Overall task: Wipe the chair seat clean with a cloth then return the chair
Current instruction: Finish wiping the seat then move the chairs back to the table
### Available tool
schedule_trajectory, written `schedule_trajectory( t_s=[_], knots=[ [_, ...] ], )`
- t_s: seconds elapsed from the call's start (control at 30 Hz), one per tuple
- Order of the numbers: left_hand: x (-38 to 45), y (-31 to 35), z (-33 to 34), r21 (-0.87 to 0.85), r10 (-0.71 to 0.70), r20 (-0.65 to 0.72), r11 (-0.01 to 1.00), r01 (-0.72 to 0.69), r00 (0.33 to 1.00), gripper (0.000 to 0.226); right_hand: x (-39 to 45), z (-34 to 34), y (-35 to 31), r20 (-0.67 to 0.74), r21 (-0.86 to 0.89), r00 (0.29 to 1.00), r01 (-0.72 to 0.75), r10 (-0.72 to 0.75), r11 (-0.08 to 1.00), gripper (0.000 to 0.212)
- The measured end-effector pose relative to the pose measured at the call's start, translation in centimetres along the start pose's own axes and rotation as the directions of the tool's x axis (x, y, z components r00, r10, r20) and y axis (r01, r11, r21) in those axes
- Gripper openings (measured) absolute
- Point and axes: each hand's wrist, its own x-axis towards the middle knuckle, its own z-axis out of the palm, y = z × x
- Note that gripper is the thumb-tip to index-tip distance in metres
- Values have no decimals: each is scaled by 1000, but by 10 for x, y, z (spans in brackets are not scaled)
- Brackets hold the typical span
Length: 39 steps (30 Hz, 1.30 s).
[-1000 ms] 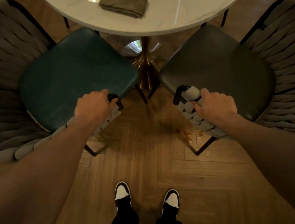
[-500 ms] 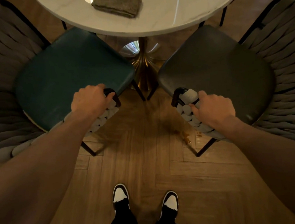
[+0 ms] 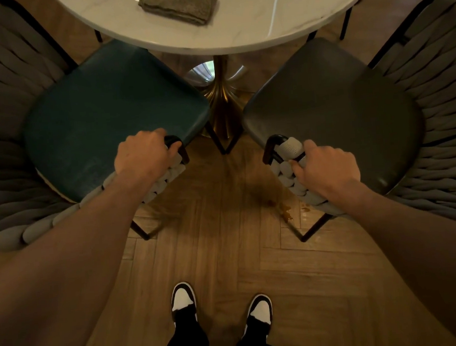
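Gripping woven armrest end of teal chair (image 3: 112,105) at centre left, left hand (image 3: 142,155) curled over it. Folded grey cloth (image 3: 178,4) lay on white round table (image 3: 264,19) — top centre, well apart from both hands. Right hand (image 3: 327,167) clasped armrest of dark chair (image 3: 330,104) at centre right. Shoes (image 3: 182,299) at bottom centre.
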Motion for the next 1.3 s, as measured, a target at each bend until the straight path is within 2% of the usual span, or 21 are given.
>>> schedule_trajectory(
  t_s=[0.37,0.53,0.73,0.83,0.97,1.03,1.1,1.17,1.23,1.3],
  knots=[
    [2,0,-2,21,13,-25,1000,-12,1000,45,0,3,3,-17,23,1000,8,-7,1000,45],
    [0,3,-2,16,-3,-18,1000,3,1000,44,1,2,3,-11,25,1000,10,-10,1000,43],
    [-3,2,4,31,14,-75,999,-11,997,42,-1,-1,2,-11,29,1000,8,-8,1000,36],
    [-2,1,3,22,10,-41,1000,-9,999,42,-2,-5,2,38,59,999,-3,1,998,35],
    [-5,-8,0,-114,46,96,993,-35,994,39,-1,-18,4,232,147,973,-47,11,988,37],
    [-16,-13,-2,-205,80,136,977,-52,988,53,-6,-29,6,293,162,956,-84,33,983,44],
    [-34,-18,-7,-289,91,116,956,-54,989,62,-19,-40,6,316,171,947,-119,60,978,47],
    [-57,-24,-13,-323,89,59,944,-66,994,54,-35,-50,7,303,205,950,-138,71,969,46],
    [-83,-26,-24,-317,84,8,945,-78,996,32,-54,-61,7,277,229,958,-146,79,962,43],
    [-113,-23,-38,-342,60,70,939,-33,996,14,-73,-70,7,272,236,959,-150,83,960,36]
  ],
)
